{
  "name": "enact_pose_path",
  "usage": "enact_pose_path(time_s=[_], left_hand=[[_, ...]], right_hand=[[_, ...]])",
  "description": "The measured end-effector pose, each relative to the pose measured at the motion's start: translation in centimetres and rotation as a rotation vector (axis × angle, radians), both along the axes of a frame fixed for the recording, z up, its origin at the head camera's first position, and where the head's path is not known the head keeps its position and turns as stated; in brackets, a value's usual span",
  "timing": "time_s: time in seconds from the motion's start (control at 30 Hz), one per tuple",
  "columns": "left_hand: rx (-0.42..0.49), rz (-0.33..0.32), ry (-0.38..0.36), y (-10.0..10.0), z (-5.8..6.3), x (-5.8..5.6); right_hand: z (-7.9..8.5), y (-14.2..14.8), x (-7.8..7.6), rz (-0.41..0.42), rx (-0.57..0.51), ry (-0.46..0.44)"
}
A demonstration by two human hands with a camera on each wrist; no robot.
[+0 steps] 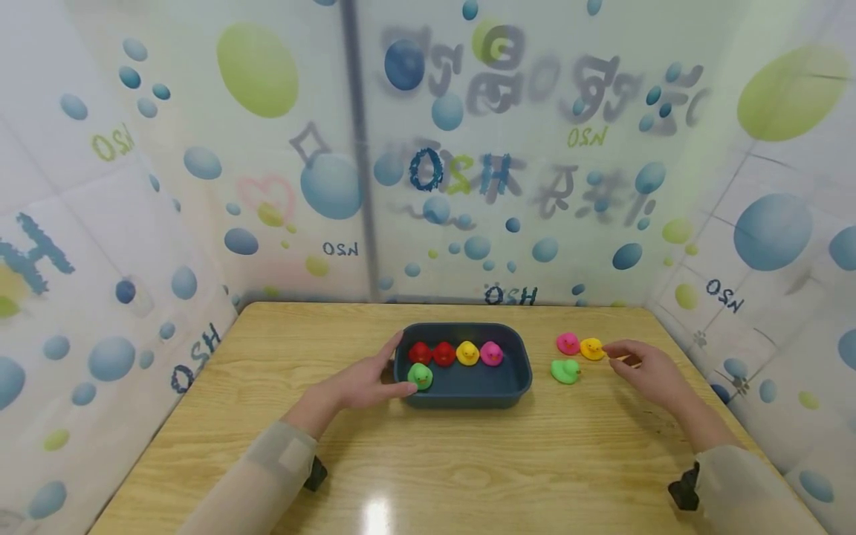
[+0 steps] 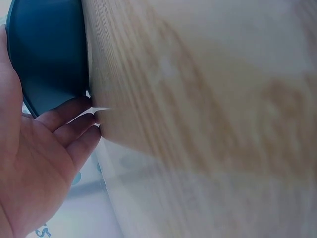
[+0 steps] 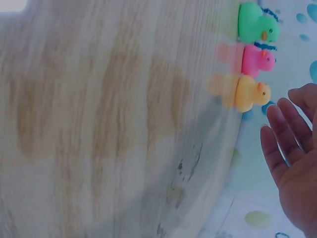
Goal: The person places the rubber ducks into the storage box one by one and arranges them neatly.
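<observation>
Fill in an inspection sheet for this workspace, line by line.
Surface: wood-grain table, with a bright glare patch on the near side.
Job's things: dark blue tray holding two red ducks, a yellow duck, a pink duck and a green duck; outside, to its right, a second pink duck, second yellow duck and second green duck.
Clutter: nothing seen.
Hands: left hand touches the tray's left end; right hand beside the second yellow duck, a gap showing in the right wrist view.
Cables: nothing seen; black devices at both wrists.
Surroundings: pale walls, blue and green spots, H2O lettering.
</observation>
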State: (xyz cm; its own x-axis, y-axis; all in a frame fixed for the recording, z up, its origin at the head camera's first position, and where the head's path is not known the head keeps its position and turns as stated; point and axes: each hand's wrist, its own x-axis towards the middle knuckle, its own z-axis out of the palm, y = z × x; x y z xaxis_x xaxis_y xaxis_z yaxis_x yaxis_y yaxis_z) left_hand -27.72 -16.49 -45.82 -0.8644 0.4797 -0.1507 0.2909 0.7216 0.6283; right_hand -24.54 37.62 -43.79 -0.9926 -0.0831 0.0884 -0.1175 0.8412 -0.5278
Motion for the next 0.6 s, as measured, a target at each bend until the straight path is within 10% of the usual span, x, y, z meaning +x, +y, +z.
enact_pose_path(time_s=[0.6], left_hand=[[0.007, -0.024, 0.018, -0.4, -0.2, -0.1]], right_hand=[[-1.6, 0.8, -3.0, 0.058, -0.041, -0.1]])
